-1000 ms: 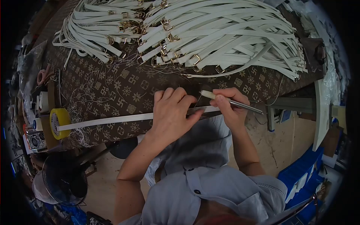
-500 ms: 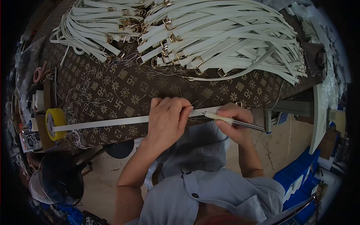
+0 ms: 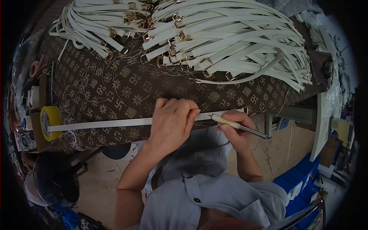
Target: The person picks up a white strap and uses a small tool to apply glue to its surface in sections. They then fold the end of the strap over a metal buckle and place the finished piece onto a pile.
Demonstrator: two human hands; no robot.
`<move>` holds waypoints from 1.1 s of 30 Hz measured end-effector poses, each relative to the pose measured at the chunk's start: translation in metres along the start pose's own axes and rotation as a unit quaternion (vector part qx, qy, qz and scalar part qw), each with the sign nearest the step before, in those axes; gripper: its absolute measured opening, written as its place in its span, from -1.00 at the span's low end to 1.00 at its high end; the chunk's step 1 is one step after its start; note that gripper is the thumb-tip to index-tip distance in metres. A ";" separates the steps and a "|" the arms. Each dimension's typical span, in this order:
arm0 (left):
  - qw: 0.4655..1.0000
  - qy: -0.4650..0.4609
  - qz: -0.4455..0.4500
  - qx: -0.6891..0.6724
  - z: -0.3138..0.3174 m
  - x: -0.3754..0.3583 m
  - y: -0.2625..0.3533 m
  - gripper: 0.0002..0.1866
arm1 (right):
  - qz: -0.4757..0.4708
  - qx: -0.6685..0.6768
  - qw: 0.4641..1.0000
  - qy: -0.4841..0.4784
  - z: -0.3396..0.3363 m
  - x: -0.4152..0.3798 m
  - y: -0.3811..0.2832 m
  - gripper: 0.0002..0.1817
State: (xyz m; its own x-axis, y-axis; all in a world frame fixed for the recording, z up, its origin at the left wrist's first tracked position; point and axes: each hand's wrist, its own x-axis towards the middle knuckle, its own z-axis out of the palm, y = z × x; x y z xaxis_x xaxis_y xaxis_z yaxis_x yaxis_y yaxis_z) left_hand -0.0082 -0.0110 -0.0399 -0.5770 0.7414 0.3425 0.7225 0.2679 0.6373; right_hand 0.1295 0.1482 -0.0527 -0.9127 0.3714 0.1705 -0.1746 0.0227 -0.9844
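A narrow white strap (image 3: 103,124) lies along the near edge of the patterned cloth, its gold buckle (image 3: 245,110) at the right end. Across its middle is my left hand (image 3: 171,122), thumb and fingers closed over the strap. Thin dark needle-like pieces and loose thread (image 3: 202,105) stick out by its fingertips. My right hand (image 3: 238,128) grips a pen-like tool (image 3: 230,121) with a cream front and a metal shaft. Its pointed tip is over the strap, a little right of my left thumb.
Piles of white buckled straps (image 3: 230,42) cover the back of the brown patterned cloth (image 3: 126,92). Loose threads (image 3: 78,96) are scattered at left, near a yellow tape roll (image 3: 56,123) under the strap's end. A fan (image 3: 57,182) stands lower left; blue bins (image 3: 297,176) sit lower right.
The whole view has shifted slightly. Both hands keep nearly the same pose on the strap and the tool, whose tip stays close over the strap.
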 end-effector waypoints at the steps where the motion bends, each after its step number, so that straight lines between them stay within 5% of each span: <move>1: 1.000 0.002 -0.001 0.001 0.000 0.000 0.000 -0.87 | -0.005 -0.006 1.000 -0.009 -0.001 0.000 0.000 -0.78; 27: 1.000 0.014 -0.006 -0.004 0.000 0.003 -0.001 -0.88 | 0.036 0.023 0.999 0.031 0.001 -0.004 0.004 -0.81; 30: 1.000 0.013 -0.007 -0.010 0.000 0.003 -0.001 -0.89 | 0.017 -0.025 1.000 -0.002 -0.003 0.001 0.005 -0.80; 33: 1.000 0.007 -0.011 -0.017 0.000 0.004 -0.002 -0.89 | -0.102 -0.159 0.982 -0.019 -0.001 0.013 -0.001 -0.77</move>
State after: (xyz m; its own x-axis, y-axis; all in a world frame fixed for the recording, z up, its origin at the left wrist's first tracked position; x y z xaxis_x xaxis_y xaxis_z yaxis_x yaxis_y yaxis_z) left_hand -0.0119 -0.0091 -0.0398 -0.5980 0.7272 0.3369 0.6965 0.2636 0.6674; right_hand 0.1177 0.1538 -0.0490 -0.8845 0.2943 0.3619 -0.2376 0.3833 -0.8925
